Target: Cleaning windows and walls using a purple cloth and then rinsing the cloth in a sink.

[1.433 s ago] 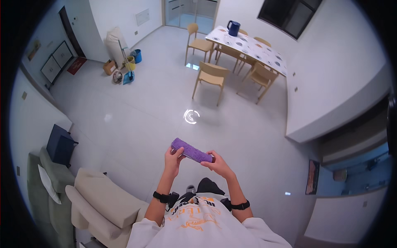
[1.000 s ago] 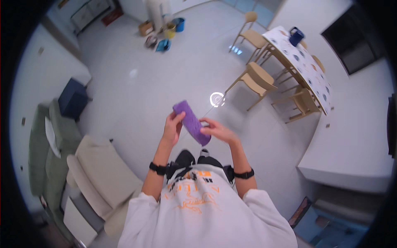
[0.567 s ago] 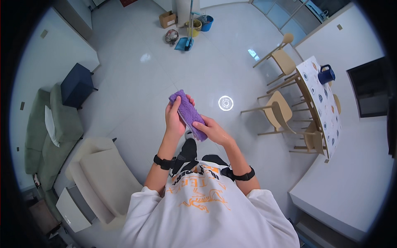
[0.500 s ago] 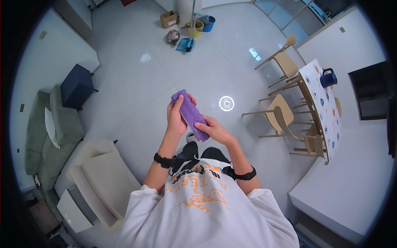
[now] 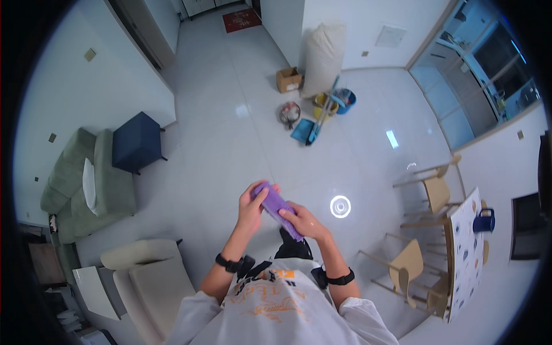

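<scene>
A folded purple cloth (image 5: 275,202) with a fluffy-looking surface slants in front of my body above the tiled floor. My left hand (image 5: 250,210) is closed round its upper end, thumb on top and fingertips showing past the far edge. Near the lower end, my right hand (image 5: 306,223) grips the cloth with its thumb pressed on the top face. Most of the right fingers are hidden beneath it. Each forearm has a black strap.
Ahead stand a blue dustpan (image 5: 302,131), a yellow bucket (image 5: 325,109), a blue bucket (image 5: 347,102), a cardboard box (image 5: 288,80) and a tall pale sack (image 5: 325,57). A table (image 5: 467,247) with chairs is at right; a beige armchair (image 5: 158,282) and green sofa (image 5: 115,184) at left.
The view has tilted up and shifted left, so the sack, doorway and red mat now show more fully. Both hands still hold the purple cloth, which sits lower in the picture.
</scene>
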`<state>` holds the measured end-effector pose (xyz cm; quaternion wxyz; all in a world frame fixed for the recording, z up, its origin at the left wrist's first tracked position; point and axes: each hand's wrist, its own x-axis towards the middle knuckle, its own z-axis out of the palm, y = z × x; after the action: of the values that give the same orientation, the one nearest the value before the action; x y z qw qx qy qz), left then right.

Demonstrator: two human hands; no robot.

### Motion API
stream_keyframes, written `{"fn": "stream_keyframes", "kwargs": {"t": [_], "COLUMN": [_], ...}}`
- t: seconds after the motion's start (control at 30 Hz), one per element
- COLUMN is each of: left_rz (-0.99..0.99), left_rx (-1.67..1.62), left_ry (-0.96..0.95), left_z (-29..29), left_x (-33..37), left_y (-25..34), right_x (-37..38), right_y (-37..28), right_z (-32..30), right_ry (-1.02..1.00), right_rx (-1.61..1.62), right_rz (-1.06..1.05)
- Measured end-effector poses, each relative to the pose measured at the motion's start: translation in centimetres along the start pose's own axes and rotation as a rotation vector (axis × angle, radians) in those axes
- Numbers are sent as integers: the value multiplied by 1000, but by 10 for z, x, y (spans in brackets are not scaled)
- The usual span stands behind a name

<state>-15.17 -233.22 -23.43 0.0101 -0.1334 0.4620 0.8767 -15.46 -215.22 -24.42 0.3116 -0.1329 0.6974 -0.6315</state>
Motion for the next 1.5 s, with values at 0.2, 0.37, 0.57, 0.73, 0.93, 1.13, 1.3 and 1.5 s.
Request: {"fn": "stream_keyframes", "kwargs": {"t": [0.2, 0.37, 0.57, 0.73, 0.93, 1.13, 1.3, 1.5], "left_rz": [-31, -31, 118, 200, 142, 54, 140, 333], "left_rx": [232, 327, 311, 503, 526, 411, 375, 406], "left_ry": [56, 151, 38, -198, -203, 15, 162, 105], "left_z": [-65, -107, -151, -143, -172, -238, -287, -351], "left_x": [98, 181, 326, 454, 594, 728, 800, 895], "left_y": [79, 135, 195, 253, 291, 352, 443, 540], "right_x": [176, 313, 452, 559, 689, 866, 1018, 1175], "right_y": [-52, -92, -131, -171, -197, -218, -291, -355], "right_z": [-32, -41, -41, -75, -108, -94, -72, -37], "right_ry": [-370, -576, -619, -408, -241, -382, -791, -1008], "right_rx": [-171, -333, 85, -64, -247, -216, 163, 139], "right_rz": [-74, -125, 133, 55, -34, 51, 309, 256]}}
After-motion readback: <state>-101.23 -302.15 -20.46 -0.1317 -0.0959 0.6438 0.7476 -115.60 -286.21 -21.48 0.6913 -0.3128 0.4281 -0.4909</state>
